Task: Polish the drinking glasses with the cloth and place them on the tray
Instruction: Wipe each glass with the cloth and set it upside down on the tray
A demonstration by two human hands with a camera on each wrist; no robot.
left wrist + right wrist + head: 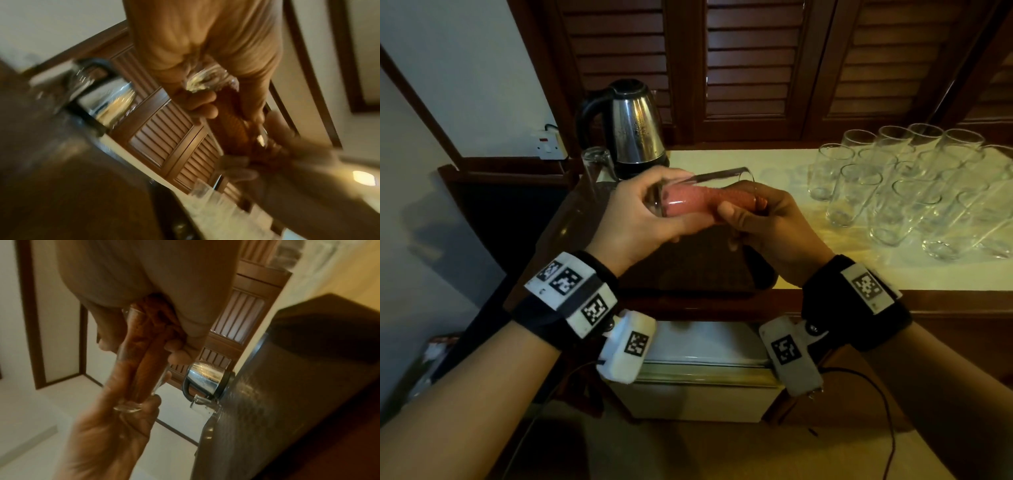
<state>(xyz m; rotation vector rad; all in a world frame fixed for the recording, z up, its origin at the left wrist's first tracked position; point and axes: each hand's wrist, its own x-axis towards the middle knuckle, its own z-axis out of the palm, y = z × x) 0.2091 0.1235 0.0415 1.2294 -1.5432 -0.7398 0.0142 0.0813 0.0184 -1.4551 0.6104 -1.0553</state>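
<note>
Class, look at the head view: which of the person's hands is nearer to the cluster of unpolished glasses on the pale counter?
Right. The right hand, gripping the pink cloth, sits just beside the unpolished glasses. The left hand holds the glass further away, toward the kettle.

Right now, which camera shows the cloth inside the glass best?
The head view: the pink cloth fills the sideways glass, sharply lit. Both wrist views show it blurred, partly behind fingers.
</note>
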